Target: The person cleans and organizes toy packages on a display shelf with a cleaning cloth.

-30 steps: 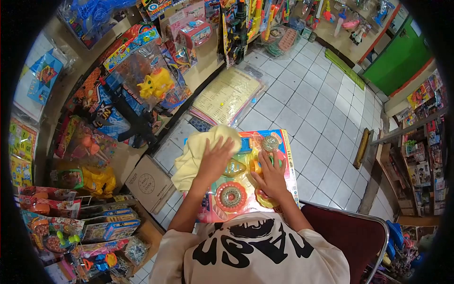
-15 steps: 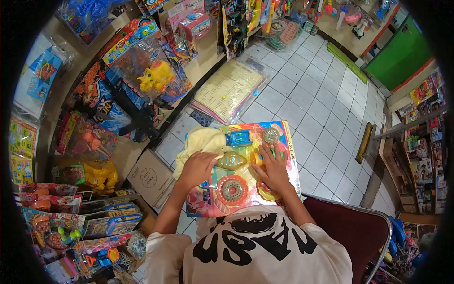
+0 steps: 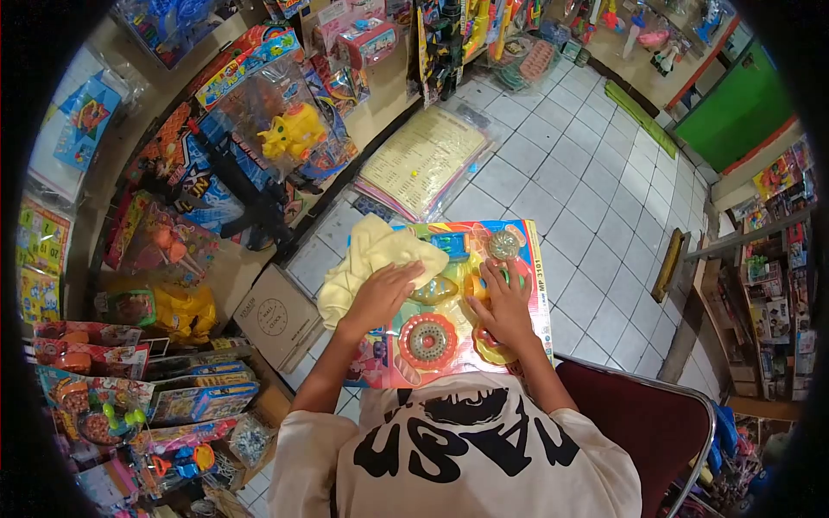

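A boxed toy set (image 3: 541, 328) with colourful plastic pieces under a clear cover lies across my lap. My left hand (image 3: 386, 295) presses a pale yellow cloth (image 3: 367, 250) onto its upper left part, the fingers lying over the fabric. Fingers apart, my right hand (image 3: 504, 309) rests on the set's right side, over an orange piece (image 3: 474, 285) and a green one. Between the hands are a gold oval piece (image 3: 434, 291) and a round orange-rimmed piece (image 3: 428, 340). A blue piece (image 3: 451, 247) and a clear round piece (image 3: 504, 245) show near the far edge.
Packaged toys and a black toy gun (image 3: 250, 203) hang on the left. A wall clock box (image 3: 276, 312) stands below them. Plastic-wrapped sheets (image 3: 423, 160) lie on the tiled floor (image 3: 570, 181). A dark red chair (image 3: 622, 423) is beside me, shelves (image 3: 764, 285) at right.
My left hand has moved up and right over the set with the cloth, now covering part of the blue and gold pieces. The right hand stays on the set.
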`<state>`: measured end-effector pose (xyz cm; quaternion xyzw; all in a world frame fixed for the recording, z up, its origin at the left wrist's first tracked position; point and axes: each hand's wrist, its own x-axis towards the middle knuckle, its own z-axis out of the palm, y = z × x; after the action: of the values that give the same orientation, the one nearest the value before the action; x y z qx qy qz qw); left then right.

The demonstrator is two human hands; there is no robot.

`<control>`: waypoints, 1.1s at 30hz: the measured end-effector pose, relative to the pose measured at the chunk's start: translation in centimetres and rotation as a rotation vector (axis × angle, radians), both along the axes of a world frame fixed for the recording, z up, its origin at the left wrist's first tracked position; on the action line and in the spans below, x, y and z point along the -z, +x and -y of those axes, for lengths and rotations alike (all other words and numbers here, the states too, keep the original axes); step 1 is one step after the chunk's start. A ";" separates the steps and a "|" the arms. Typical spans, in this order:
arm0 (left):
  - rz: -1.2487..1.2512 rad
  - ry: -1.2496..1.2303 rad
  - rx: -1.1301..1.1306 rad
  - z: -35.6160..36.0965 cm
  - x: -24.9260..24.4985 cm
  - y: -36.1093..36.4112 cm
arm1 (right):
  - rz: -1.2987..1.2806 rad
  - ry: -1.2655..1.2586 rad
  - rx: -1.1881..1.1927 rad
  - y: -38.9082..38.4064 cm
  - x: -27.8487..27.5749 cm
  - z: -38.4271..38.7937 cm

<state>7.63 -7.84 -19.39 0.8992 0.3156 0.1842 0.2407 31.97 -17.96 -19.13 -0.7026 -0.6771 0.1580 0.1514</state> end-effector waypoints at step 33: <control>0.007 -0.300 -0.056 4.0 1.5 -6.4 | -0.036 0.063 -0.030 0.1 -0.2 0.3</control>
<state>1.22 -11.86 -20.92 0.8433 0.3639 0.1447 0.3680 32.11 -18.27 -18.94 -0.6842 -0.6894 0.1514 0.1834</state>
